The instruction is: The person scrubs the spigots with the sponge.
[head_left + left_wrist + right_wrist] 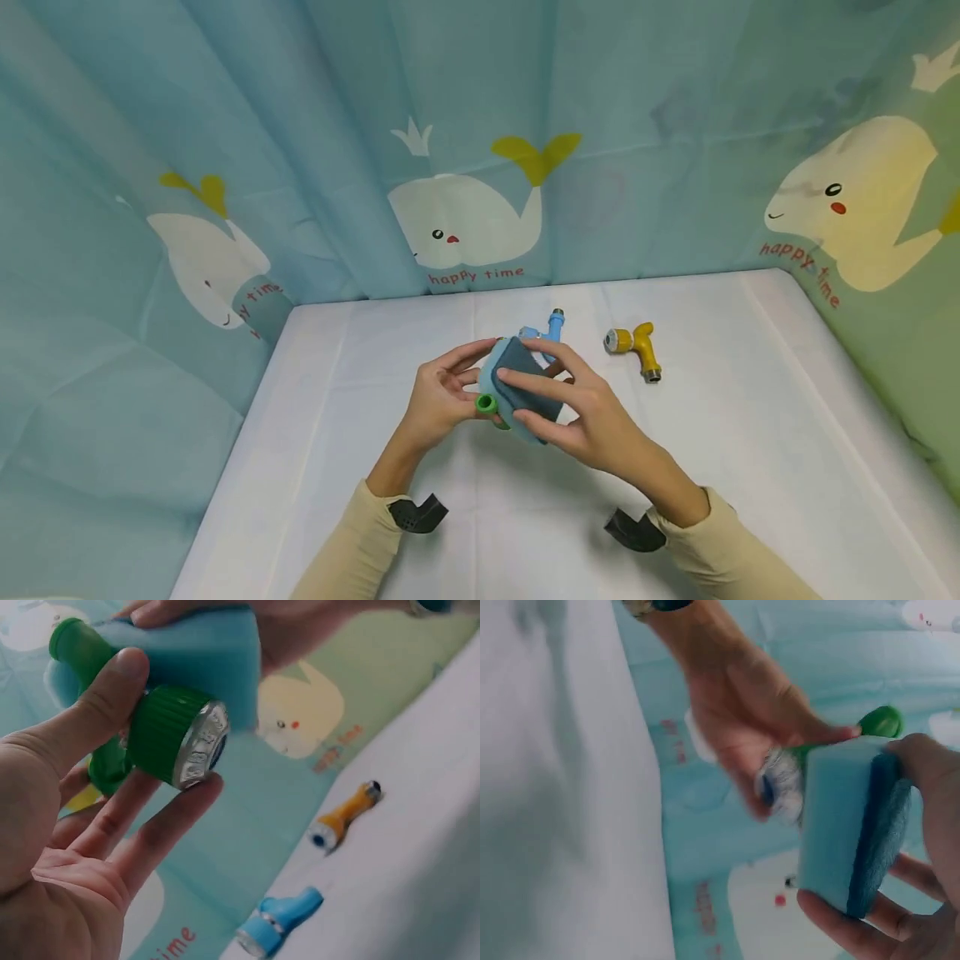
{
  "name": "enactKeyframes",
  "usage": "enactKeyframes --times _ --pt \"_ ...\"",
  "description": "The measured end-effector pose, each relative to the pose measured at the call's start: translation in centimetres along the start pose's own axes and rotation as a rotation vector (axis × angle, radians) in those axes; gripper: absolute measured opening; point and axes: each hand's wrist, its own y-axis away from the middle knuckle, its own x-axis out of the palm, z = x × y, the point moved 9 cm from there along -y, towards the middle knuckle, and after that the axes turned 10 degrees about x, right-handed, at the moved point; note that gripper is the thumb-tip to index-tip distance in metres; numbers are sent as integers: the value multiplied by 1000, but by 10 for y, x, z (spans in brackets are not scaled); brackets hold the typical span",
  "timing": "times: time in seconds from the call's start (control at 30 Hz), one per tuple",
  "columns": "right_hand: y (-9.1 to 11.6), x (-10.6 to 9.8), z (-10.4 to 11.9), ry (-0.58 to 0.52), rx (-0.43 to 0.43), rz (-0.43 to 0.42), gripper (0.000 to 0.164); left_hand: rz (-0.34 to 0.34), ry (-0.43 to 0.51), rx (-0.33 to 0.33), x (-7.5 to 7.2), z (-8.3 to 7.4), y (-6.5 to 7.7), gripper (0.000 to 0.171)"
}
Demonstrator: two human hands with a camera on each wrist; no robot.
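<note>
My left hand grips a green tap with a ribbed knob and a silver, marked end face, raised above the table. The thumb lies along the tap's body in the left wrist view. In my right hand is a sponge, light blue foam with a darker blue scouring layer. Its foam side lies against the green tap, while the right fingers spread over the dark layer. Much of the tap is hidden behind the sponge in the head view.
Beyond the hands, a light blue tap lies on the white table. A yellow tap lies to its right. A curtain with printed whales hangs along the table's back and sides.
</note>
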Motion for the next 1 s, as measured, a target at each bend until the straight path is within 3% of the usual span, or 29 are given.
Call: enactKeyframes --times 0.17,0.3,0.4,0.5,0.63,0.83,1.0 --pt "5 3 -13 153 41 2 43 -79 37 2 -8 -3 0 85" --pt "7 -6 -15 53 77 -111 40 -112 10 -3 -10 -3 -3 83" --pt "8 -5 -10 -23 76 -129 41 -131 -32 9 -11 -2 -6 84" --pt "11 3 -13 -10 91 -96 40 -186 -63 25 -14 -3 -6 85" --pt "13 2 -20 6 108 -144 41 -248 -68 28 -19 -2 -4 83" --pt "9 8 -23 4 106 -111 47 -247 -58 42 -17 -3 -3 85" --pt "11 6 -26 4 105 -138 50 -229 -89 27 -17 0 -1 83"
